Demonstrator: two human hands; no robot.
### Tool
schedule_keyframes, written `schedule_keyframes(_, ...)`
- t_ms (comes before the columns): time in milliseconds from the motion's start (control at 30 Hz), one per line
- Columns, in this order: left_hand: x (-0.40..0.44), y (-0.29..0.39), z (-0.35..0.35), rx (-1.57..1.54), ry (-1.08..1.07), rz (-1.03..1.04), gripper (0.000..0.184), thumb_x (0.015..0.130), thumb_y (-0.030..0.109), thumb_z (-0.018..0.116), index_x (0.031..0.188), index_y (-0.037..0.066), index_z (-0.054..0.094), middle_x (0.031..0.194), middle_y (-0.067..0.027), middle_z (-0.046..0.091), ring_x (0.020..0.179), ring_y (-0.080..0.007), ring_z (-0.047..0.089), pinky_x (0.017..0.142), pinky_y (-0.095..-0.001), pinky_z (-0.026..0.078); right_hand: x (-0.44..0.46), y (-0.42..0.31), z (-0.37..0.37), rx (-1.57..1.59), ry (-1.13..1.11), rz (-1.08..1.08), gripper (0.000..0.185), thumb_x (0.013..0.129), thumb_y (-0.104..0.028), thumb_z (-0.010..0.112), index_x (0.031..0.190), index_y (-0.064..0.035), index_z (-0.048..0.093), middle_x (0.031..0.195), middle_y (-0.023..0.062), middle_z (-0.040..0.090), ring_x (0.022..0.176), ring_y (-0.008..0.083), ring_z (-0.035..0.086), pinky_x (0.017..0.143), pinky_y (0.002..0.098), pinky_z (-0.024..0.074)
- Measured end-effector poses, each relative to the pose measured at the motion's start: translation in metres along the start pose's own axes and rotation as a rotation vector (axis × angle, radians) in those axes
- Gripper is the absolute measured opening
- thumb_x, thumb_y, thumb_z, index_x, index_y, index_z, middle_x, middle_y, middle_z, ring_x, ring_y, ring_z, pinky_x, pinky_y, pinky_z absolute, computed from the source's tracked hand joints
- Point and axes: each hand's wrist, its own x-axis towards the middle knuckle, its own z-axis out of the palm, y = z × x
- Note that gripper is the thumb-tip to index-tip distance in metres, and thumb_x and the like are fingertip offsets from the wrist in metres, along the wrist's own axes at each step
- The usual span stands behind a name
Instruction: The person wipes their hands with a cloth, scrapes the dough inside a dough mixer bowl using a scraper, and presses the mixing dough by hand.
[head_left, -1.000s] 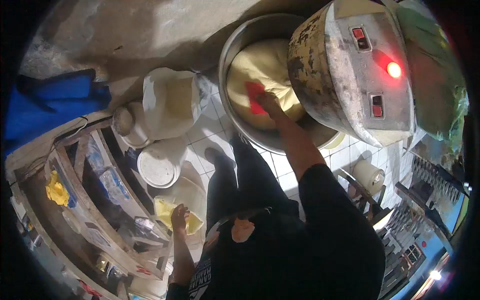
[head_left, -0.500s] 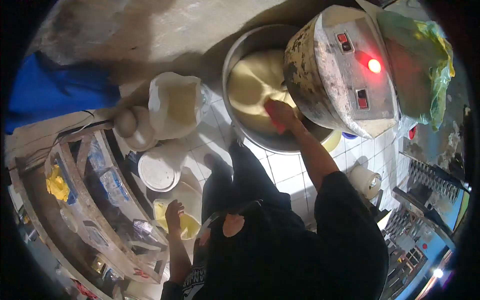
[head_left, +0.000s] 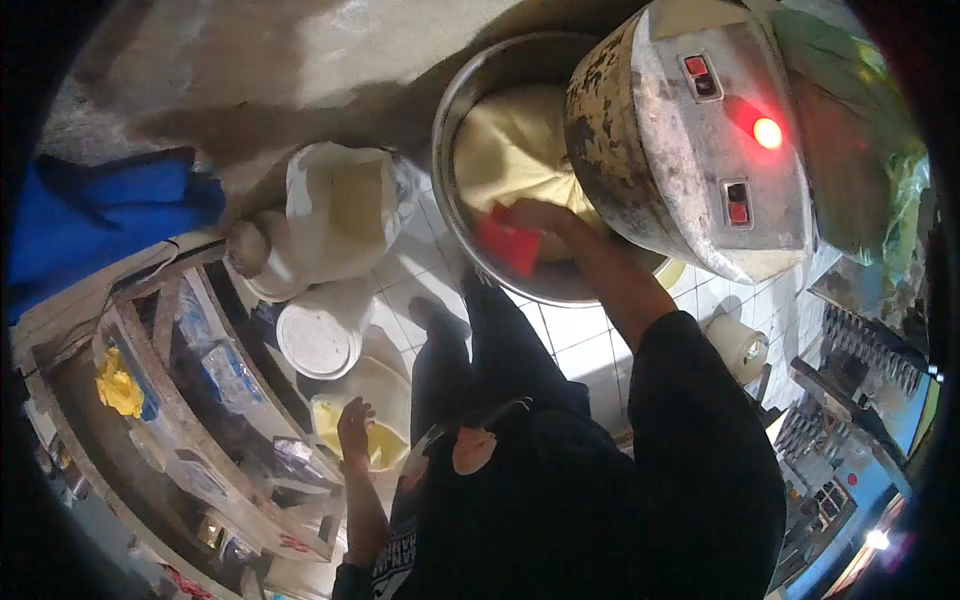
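Note:
In the metal mixing bowl (head_left: pixel 443 135) lies a broad mass of pale yellow dough (head_left: pixel 515 135). My right hand (head_left: pixel 545 220) reaches over the near rim, closed on a flat red scraper (head_left: pixel 508 242). The scraper is held against or close to the bowl's near inner wall, beside the dough; actual contact is hard to make out. Down at my left side, my left hand (head_left: pixel 355 430) hangs with fingers apart and nothing in it. Below it stands a pale container with yellow contents (head_left: pixel 385 450).
The mixer head (head_left: pixel 690 130) with a lit red lamp (head_left: pixel 767 133) overhangs the bowl's right side. On the left are an open white sack (head_left: pixel 345 215), a white lidded bucket (head_left: pixel 318 338) and a wooden shelf rack (head_left: pixel 190 410). White tiles (head_left: pixel 580 340) cover the floor.
My right hand has drawn the red scraper left and slightly down, toward the bowl's near wall. The dough has changed shape. My left hand stays low and open.

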Motion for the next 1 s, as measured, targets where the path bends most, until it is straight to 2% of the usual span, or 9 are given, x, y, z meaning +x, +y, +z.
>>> schedule_keyframes(33,0.002,-0.001,0.002,0.012,-0.023,0.005,0.036,0.095,0.023,0.057,0.125,0.004,0.056,0.107,-0.0088,0.065,0.092,-0.0185,0.064,0.075,-0.0302,0.049,0.010,-0.013,0.002,0.028,0.010,0.014,0.030,0.084,-0.034,0.062,0.092,-0.0065,0.071,0.075,0.0006,0.068,0.067,0.0148,0.058,0.062,0.0339,0.0449)
schedule_keyframes(133,0.005,-0.011,0.006,0.065,-0.075,0.030,0.036,0.095,0.024,0.055,0.125,0.003,0.056,0.106,-0.0089,0.065,0.092,-0.0185,0.064,0.076,-0.0311,0.049,-0.016,-0.010,0.019,0.002,-0.114,0.300,0.031,0.084,-0.031,0.062,0.097,-0.0038,0.070,0.078,0.0018,0.068,0.069,0.0155,0.059,0.066,0.0339,0.0467)
schedule_keyframes(200,0.011,-0.005,0.011,0.089,-0.111,0.065,0.037,0.096,0.026,0.053,0.125,0.003,0.057,0.106,-0.0092,0.065,0.092,-0.0186,0.064,0.078,-0.0320,0.049,-0.047,0.058,0.008,-0.039,-0.028,0.240,0.032,0.084,-0.032,0.062,0.097,-0.0041,0.070,0.080,0.0023,0.068,0.071,0.0161,0.060,0.067,0.0342,0.0469)
schedule_keyframes(267,0.016,0.000,0.015,0.033,-0.085,0.095,0.037,0.096,0.026,0.052,0.125,0.003,0.056,0.107,-0.0094,0.065,0.093,-0.0186,0.064,0.078,-0.0318,0.049,-0.062,0.081,-0.006,-0.067,-0.012,0.226,0.032,0.084,-0.032,0.061,0.097,-0.0043,0.070,0.081,0.0029,0.068,0.072,0.0167,0.060,0.067,0.0344,0.0471)
schedule_keyframes(500,0.022,-0.003,0.016,0.043,-0.081,0.044,0.037,0.096,0.024,0.052,0.127,0.003,0.055,0.109,-0.0107,0.064,0.094,-0.0205,0.064,0.081,-0.0335,0.049,0.001,0.005,0.015,-0.177,-0.123,0.156,0.034,0.085,-0.035,0.060,0.099,-0.0052,0.070,0.085,0.0050,0.069,0.076,0.0188,0.061,0.069,0.0352,0.0479)
schedule_keyframes(633,0.028,0.013,0.024,0.046,-0.099,0.110,0.037,0.096,0.025,0.053,0.125,0.002,0.056,0.107,-0.0102,0.065,0.093,-0.0202,0.063,0.079,-0.0319,0.049,-0.051,0.083,0.005,-0.118,-0.030,0.216,0.035,0.086,-0.037,0.059,0.100,-0.0057,0.069,0.087,0.0062,0.069,0.078,0.0201,0.062,0.070,0.0356,0.0483)
schedule_keyframes(767,0.019,0.020,0.018,-0.016,-0.076,0.082,0.037,0.095,0.025,0.054,0.125,0.004,0.056,0.108,-0.0093,0.065,0.093,-0.0186,0.063,0.079,-0.0314,0.048,-0.042,0.069,-0.012,-0.170,-0.092,0.199,0.037,0.087,-0.038,0.058,0.100,-0.0061,0.069,0.090,0.0074,0.069,0.080,0.0213,0.063,0.071,0.0360,0.0487)
schedule_keyframes(900,0.033,0.006,0.022,0.026,-0.084,0.070,0.038,0.094,0.027,0.054,0.126,0.005,0.056,0.108,-0.0094,0.065,0.093,-0.0185,0.063,0.078,-0.0323,0.048,-0.013,0.024,0.023,-0.206,-0.111,0.182,0.038,0.087,-0.040,0.057,0.101,-0.0066,0.069,0.092,0.0086,0.069,0.082,0.0225,0.063,0.072,0.0365,0.0491)
schedule_keyframes(1000,0.031,0.009,0.022,0.027,-0.119,0.071,0.038,0.095,0.024,0.054,0.125,0.002,0.056,0.107,-0.0090,0.065,0.094,-0.0179,0.063,0.079,-0.0316,0.048,-0.053,0.082,0.031,-0.149,-0.012,0.223,0.039,0.088,-0.041,0.056,0.102,-0.0070,0.069,0.094,0.0095,0.069,0.084,0.0234,0.064,0.073,0.0368,0.0495)
